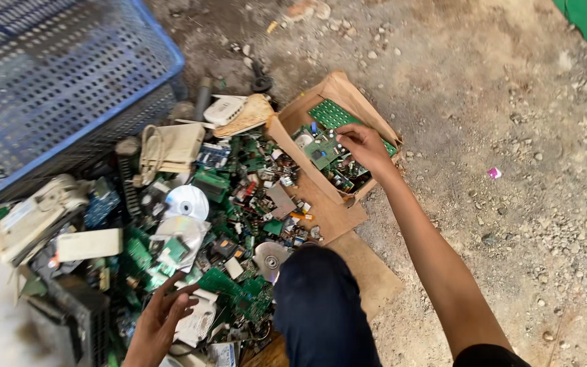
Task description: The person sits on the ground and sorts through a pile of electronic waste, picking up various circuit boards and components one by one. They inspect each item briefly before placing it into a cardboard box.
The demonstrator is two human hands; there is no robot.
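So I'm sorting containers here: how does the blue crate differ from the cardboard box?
The blue crate is perforated plastic, big, and stands at the pile's far left; the cardboard box is plain brown, smaller, with flaps open, to the right. The crate's contents aren't visible; the box holds green circuit boards, where the right hand reaches. Both stand on dirt ground.

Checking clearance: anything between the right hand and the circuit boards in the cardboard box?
Nothing visible. The right hand is already inside the open cardboard box, fingers on a green circuit board; no flap or object covers it.

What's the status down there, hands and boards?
Right hand reaching into cardboard box, touching a green circuit board. Left hand resting on scrap pile. Own knee between them.
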